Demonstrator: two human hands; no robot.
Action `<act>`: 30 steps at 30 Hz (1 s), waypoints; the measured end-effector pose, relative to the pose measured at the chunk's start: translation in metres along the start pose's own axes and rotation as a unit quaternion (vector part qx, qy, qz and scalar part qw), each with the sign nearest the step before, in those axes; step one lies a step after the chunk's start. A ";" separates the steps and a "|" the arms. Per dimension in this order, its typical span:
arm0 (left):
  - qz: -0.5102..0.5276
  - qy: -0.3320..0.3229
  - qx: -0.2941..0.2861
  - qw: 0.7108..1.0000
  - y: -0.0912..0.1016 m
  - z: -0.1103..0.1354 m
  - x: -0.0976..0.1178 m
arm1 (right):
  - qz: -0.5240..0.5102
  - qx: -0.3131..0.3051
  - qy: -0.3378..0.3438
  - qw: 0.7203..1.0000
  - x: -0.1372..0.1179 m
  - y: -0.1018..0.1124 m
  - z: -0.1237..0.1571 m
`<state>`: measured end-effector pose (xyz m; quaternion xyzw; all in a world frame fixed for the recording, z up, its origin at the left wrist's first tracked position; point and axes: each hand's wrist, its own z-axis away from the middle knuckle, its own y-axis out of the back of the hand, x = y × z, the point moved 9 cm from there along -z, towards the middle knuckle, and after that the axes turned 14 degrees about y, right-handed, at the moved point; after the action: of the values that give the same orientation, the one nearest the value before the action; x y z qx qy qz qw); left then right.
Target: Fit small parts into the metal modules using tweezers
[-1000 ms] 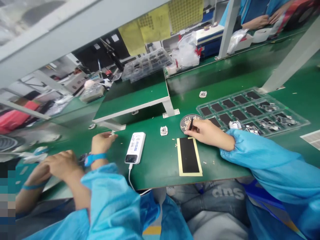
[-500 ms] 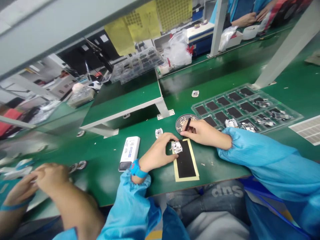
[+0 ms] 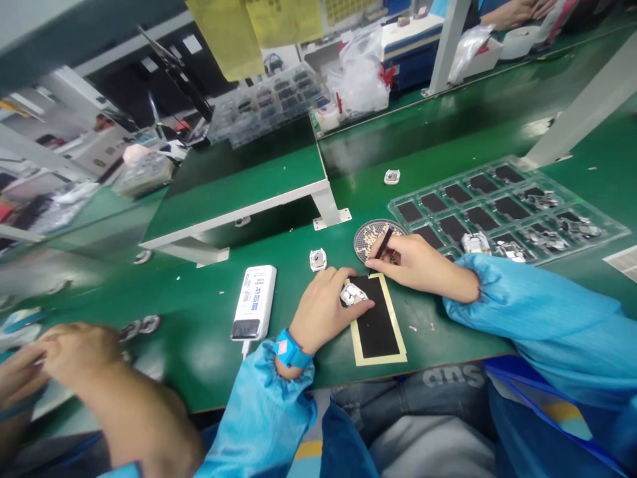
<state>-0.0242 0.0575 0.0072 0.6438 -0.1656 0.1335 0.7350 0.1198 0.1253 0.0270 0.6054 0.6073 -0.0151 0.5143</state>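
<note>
Head view shows the left hand [image 3: 321, 309] with thumb and fingers pinched on a small white part [image 3: 354, 295], which sits over the far left portion of a black pad [image 3: 381, 325] (whether it touches the pad is hard to tell). Yellow edging [image 3: 394, 317] frames that pad, which lies flat near the front of the green surface [image 3: 298, 368]. To the right, the right hand [image 3: 411, 262] has its fingers together around a slim black tool [image 3: 383, 244], tilted, its lower end close to the pad's far edge; contact there cannot be made out. Just behind the tool is a round dish [image 3: 359, 240] of small beige pieces [image 3: 372, 234], and right beside it a clear tray [image 3: 610, 234] stretches to the far right, with dark panels in its compartments and silvery parts in several of the right ones. A second white part [image 3: 318, 259] rests just beyond the left hand, and another [image 3: 392, 176] lies farther back, near the tray's far left corner. Left of the left hand is a white power bank [image 3: 255, 299] with a cable [image 3: 245, 348] at its near end. At the far left, a co-worker's hands [image 3: 74, 352] are close together, somewhat blurred.
</note>
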 end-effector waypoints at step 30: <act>0.371 0.115 -0.043 0.920 -0.015 -0.013 -0.024 | -0.104 0.099 -0.046 0.989 0.011 0.005 0.004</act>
<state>-0.0389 0.0689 -0.0178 0.4841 -0.3130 0.4626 0.6735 0.1286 0.1315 0.0208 0.5854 0.6383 -0.1562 0.4748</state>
